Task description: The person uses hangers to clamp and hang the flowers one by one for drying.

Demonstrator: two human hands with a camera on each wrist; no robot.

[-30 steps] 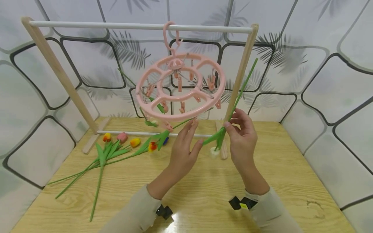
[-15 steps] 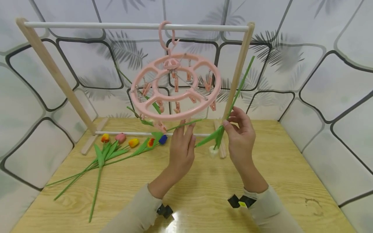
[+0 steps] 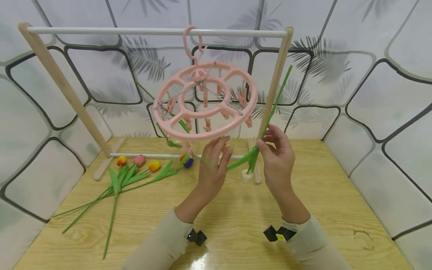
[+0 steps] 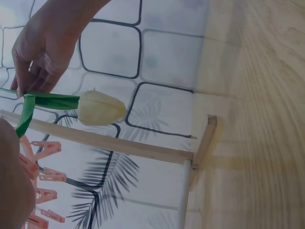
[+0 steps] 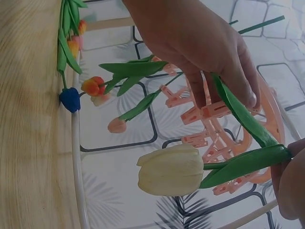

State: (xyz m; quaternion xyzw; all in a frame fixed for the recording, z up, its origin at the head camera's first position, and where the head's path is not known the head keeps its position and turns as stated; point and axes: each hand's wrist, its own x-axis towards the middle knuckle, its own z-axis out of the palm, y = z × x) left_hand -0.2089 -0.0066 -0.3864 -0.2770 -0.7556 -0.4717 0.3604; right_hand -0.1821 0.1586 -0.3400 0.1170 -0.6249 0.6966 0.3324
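My right hand point(image 3: 278, 161) pinches the green stem of a white artificial tulip point(image 5: 170, 170), held flower-down with its stem tip rising past the frame's right post. Under the front rim of a pink round clip hanger point(image 3: 206, 135), my left hand point(image 3: 212, 170) pinches a pink clothespin point(image 5: 215, 110) between thumb and fingers. In the right wrist view, an orange-red tulip point(image 5: 93, 86) and a pale pink tulip point(image 5: 117, 125) hang head-down from the hanger. Several other clothespins point(image 4: 46, 149) dangle from it. The left fingertips are partly hidden in the head view.
The hanger hooks over a white rail point(image 3: 135, 31) on a wooden frame point(image 3: 64, 86). On the table's left lie several tulips, among them a pink one point(image 3: 139, 161), a yellow one point(image 3: 154, 166) and a blue one point(image 3: 188, 163). A patterned wall stands behind.
My left hand drops slightly left, then rises back to a clothespin under the rim. The hanger and its hanging orange-red tulip swing a little. My right hand keeps its pinch on the white tulip.
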